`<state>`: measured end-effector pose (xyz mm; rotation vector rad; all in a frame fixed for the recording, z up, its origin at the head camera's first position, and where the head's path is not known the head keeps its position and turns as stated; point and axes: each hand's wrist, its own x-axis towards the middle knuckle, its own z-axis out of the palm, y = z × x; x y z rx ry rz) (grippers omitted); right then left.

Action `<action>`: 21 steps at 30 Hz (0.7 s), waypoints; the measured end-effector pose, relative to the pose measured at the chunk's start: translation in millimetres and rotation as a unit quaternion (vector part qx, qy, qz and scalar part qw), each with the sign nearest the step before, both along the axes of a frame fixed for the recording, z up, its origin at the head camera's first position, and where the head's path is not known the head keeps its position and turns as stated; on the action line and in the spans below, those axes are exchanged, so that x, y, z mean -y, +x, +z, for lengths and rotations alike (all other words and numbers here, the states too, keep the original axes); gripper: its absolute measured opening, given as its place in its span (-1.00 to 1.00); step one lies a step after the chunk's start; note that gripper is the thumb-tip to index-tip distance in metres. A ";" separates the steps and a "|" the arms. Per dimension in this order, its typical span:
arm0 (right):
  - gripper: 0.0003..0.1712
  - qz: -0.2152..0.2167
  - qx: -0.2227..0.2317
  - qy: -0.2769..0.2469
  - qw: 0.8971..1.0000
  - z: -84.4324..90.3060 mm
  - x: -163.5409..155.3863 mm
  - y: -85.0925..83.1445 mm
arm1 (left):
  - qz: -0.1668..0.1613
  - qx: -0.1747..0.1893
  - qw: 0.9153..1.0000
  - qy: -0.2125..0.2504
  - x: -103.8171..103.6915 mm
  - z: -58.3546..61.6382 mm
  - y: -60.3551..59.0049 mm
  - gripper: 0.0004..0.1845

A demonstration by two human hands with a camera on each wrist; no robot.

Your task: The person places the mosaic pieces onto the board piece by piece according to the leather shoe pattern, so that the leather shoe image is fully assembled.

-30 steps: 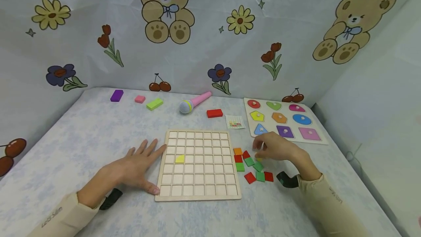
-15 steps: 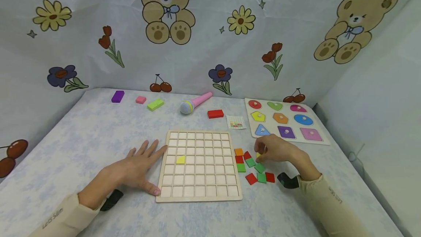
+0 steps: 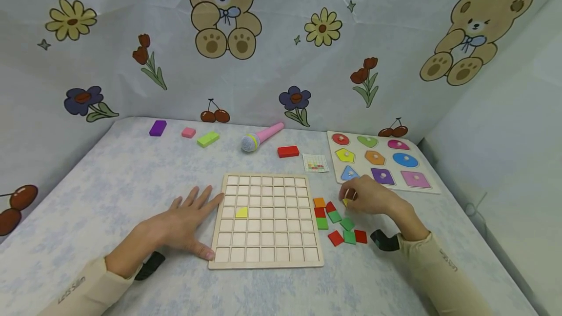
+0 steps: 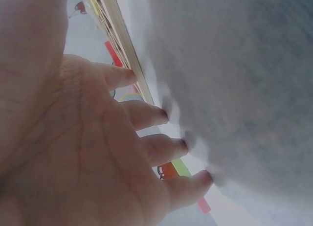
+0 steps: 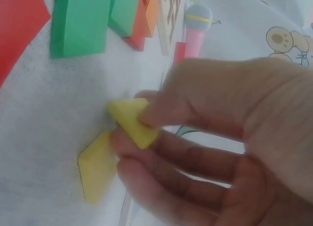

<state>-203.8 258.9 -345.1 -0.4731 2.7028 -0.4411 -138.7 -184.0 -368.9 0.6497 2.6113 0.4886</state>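
My right hand (image 3: 368, 196) pinches a small yellow tile (image 5: 134, 121) between thumb and fingers, to the right of the loose tiles. Close under the fingertips in the right wrist view, a second yellow tile (image 5: 98, 167) lies on the cloth. My left hand (image 3: 186, 221) lies with fingers spread at the left side of the wooden grid board (image 3: 266, 266), its thumb at the near left corner and its index fingertip at the left edge. One yellow tile (image 3: 241, 212) sits in a square on the left part of the board.
Green (image 3: 349, 237), red (image 3: 335, 238) and orange (image 3: 319, 202) tiles lie right of the board. Behind stand a pattern card (image 3: 315, 163), a shape puzzle (image 3: 362, 148), a red block (image 3: 288, 151), a toy microphone (image 3: 262, 137) and a lime-green block (image 3: 208, 139).
My right hand has come down to the yellow tiles, pinched one and drawn it slightly back toward the shape puzzle. My left hand stays in place.
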 end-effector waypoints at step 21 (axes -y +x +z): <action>-0.92 0.125 -0.069 -0.114 0.983 12.1 67.9 -1.8 | 0.002 -0.003 1.000 -0.011 -0.1 0.5 0.0 0.45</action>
